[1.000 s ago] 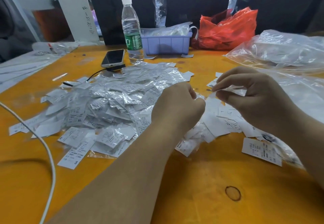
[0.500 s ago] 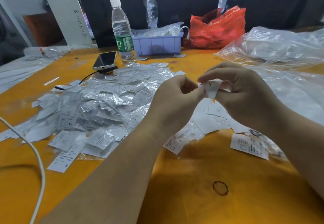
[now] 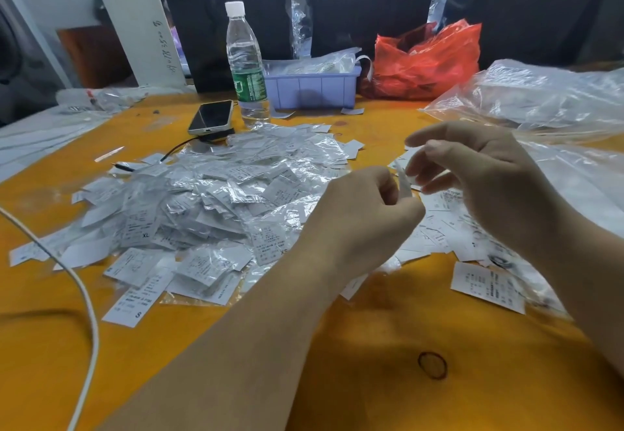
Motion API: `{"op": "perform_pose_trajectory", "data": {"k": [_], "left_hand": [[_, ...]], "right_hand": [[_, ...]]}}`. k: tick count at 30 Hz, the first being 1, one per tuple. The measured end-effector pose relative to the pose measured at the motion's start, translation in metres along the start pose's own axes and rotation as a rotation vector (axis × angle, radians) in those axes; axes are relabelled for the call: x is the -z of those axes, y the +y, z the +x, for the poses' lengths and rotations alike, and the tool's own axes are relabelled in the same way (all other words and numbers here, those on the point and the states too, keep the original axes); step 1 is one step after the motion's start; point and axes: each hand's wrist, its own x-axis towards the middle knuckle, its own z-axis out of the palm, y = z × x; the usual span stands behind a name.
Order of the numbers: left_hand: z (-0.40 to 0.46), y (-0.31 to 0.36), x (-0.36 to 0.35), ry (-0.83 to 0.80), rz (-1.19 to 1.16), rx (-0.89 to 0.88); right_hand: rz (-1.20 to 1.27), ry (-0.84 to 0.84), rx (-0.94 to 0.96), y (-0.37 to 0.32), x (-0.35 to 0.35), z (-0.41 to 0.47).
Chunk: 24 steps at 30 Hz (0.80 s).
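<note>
above the table (image 3: 354, 363), the left hand (image 3: 364, 218) is pinching a label (image 3: 403, 179); the right hand (image 3: 479, 177) is hovering beside it, gripping nothing.

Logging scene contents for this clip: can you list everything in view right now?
table: one, orange, under everything
bagged labels: large heap, white in clear film, centre-left
loose labels: several, white, right of the heap
water bottle: one, clear with green label, at back
phone: one, dark screen, left of the bottle
tray: one, lilac, right of the bottle
red bag: one, red, back right
clear bags: pile, transparent, far right
white cable: one, white, left edge
rubber band: one, dark, front
held label: one, white, between the hands
left hand: one, fingers pinching the held label
right hand: one, fingers loosely spread beside it, blurred
</note>
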Motion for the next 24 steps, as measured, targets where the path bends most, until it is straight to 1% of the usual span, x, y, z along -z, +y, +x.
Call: {"op": "perform_pose_trajectory", "data": {"k": [4, 10, 13, 20, 24], "left_hand": [[0.001, 0.000, 0.002, -0.015, -0.024, -0.022], [0.002, 0.003, 0.007, 0.016, -0.101, 0.023], [0.003, 0.001, 0.007, 0.018, -0.109, 0.028], [0.006, -0.003, 0.012, 0.024, -0.220, 0.097], [0.007, -0.007, 0.012, 0.042, -0.256, 0.098]], "right_hand": [[-0.006, -0.082, 0.014, 0.002, -0.002, -0.001], [0.145, -0.079, -0.074, 0.004, 0.003, 0.006], [0.169, -0.066, -0.076, 0.004, 0.003, 0.005], [0.059, -0.012, -0.017, 0.004, 0.004, 0.004], [-0.203, -0.006, 0.086, 0.001, 0.007, 0.000]]}}
